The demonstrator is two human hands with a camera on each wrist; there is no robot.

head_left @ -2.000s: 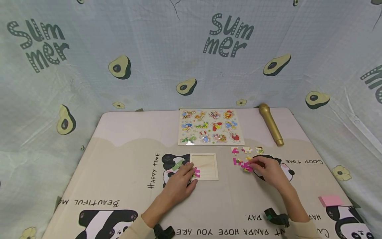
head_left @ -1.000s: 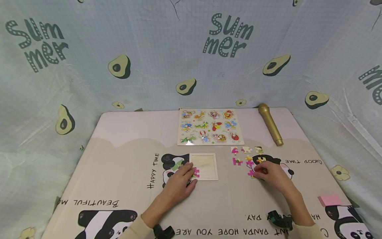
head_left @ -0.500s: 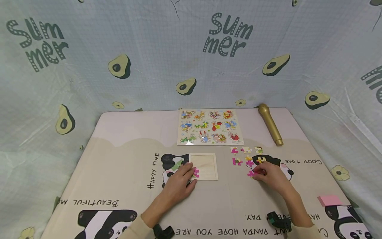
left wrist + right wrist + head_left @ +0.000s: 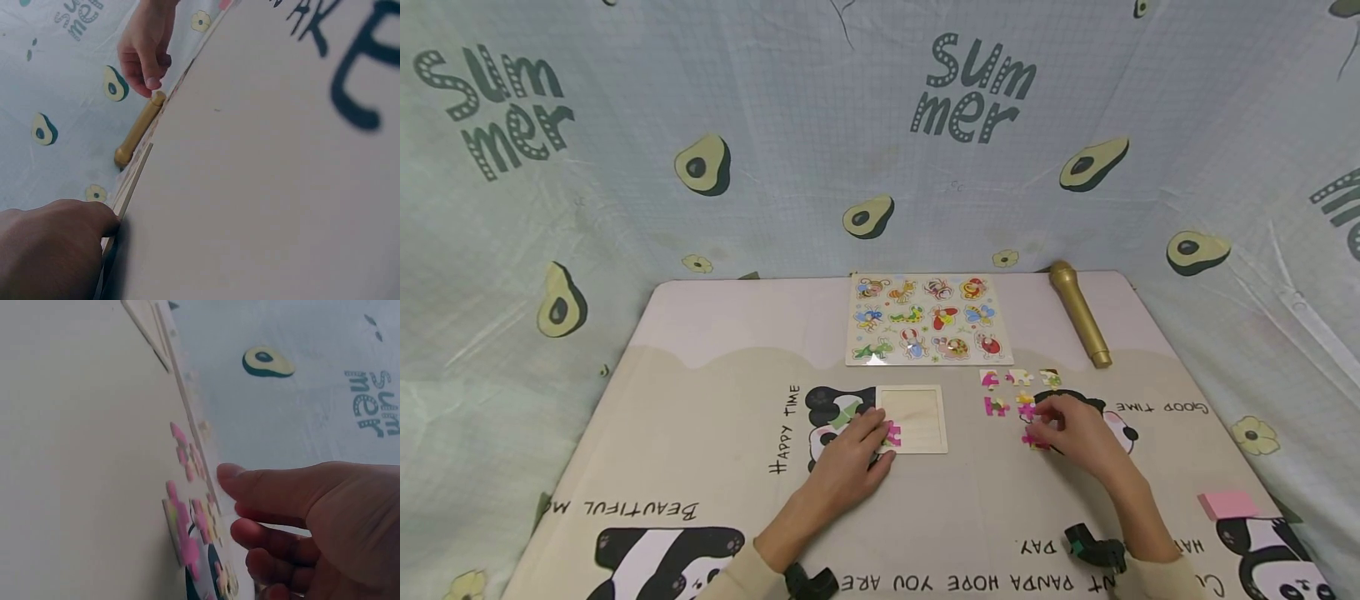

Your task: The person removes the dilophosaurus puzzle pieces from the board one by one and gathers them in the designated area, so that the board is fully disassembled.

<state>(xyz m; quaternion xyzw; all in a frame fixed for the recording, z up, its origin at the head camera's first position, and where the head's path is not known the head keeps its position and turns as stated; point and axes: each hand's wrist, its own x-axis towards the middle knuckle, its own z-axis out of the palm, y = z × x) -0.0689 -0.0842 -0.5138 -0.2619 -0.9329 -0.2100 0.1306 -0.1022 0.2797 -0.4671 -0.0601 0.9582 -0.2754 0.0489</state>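
In the head view my left hand (image 4: pixel 850 450) rests at the left side of a shallow wooden puzzle tray (image 4: pixel 925 447), fingers extended and thumb by the near edge. One pink jigsaw piece (image 4: pixel 893 434) lies in the tray's near left corner. My right hand (image 4: pixel 1078 433) hovers low over loose jigsaw pieces; in the right wrist view, thumb and fingers (image 4: pixel 240 481) are apart, with nothing visible between them. Beneath its fingertips is a pink piece (image 4: pixel 1034 442), partly covered. Several others lie about it, among them a pink-and-green piece (image 4: pixel 997 407) and a white-and-yellow piece (image 4: pixel 1020 377).
A board with insect pictures (image 4: pixel 930 320) lies behind the tray. To its right is a gold microphone-shaped object (image 4: pixel 1081 313). A pink block (image 4: pixel 1230 504) sits by the right table edge. Printed pandas and lettering cover the tablecloth (image 4: pixel 730 433).
Clustered pieces near my right hand have been spread apart. Since half a second ago that hand has shifted slightly left, and now covers a yellow piece. The left hand has stayed put.
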